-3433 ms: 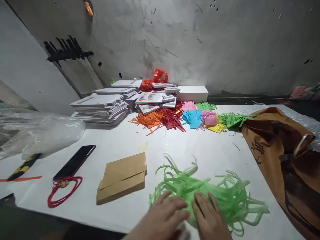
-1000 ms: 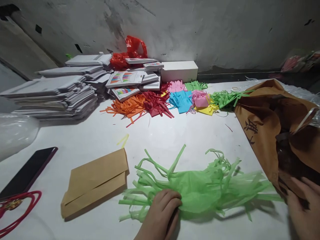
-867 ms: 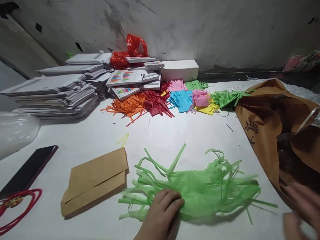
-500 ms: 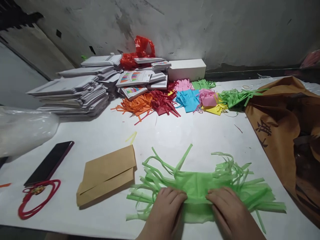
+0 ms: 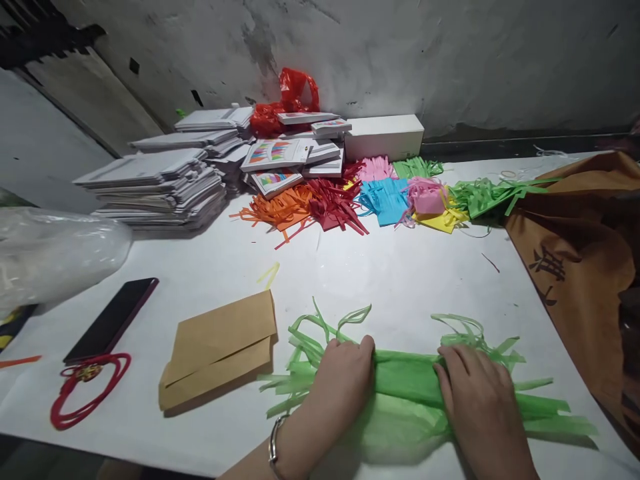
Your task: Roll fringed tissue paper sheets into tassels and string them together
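Observation:
A sheet of green tissue paper point(image 5: 405, 383) with fringed ends lies near the table's front edge, its middle gathered into a roll. My left hand point(image 5: 345, 370) presses on the left part of that roll, fingers curled over it. On the right part rests my right hand point(image 5: 475, 393), fingers laid over the paper and gripping it. Loose green strips stick out to both sides of my hands. A metal bracelet point(image 5: 274, 440) shows on my left wrist.
A brown paper envelope point(image 5: 220, 347) lies left of the green paper. Further left are a dark phone point(image 5: 113, 319) and a red cord point(image 5: 85, 390). Piles of coloured fringed paper point(image 5: 350, 203), stacked white booklets point(image 5: 160, 187) and a white box point(image 5: 383, 133) stand at the back. A brown bag point(image 5: 580, 267) lies at the right.
My right hand came back from the brown bag onto the green paper. Both hands have rolled the sheet's middle up and away, so it is now narrower.

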### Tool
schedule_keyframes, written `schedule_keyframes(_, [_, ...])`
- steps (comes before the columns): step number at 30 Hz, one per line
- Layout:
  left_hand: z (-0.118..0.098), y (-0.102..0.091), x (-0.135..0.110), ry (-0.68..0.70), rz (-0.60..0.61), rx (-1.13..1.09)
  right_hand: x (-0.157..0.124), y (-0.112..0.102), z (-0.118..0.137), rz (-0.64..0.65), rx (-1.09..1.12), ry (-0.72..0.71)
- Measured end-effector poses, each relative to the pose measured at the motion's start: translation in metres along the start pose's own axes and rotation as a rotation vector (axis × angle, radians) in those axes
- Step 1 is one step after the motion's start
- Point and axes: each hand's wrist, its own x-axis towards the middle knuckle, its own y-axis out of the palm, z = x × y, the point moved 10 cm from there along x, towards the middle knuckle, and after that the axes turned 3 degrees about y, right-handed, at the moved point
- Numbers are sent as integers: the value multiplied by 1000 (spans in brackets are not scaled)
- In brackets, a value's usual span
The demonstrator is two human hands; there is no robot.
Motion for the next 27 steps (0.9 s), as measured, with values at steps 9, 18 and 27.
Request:
schedule_keyframes(9, [14, -6, 1, -32, -86, -5, -18, -10, 61, -54, 237, -315])
schedule_keyframes(18, [-36, -26, -54, 472, -425, -77, -8, -16, 61, -29, 387, -285])
schedule_keyframes(27, [-9, -9, -60, 372, -427, -171, -11, 3, 47, 113, 400, -194])
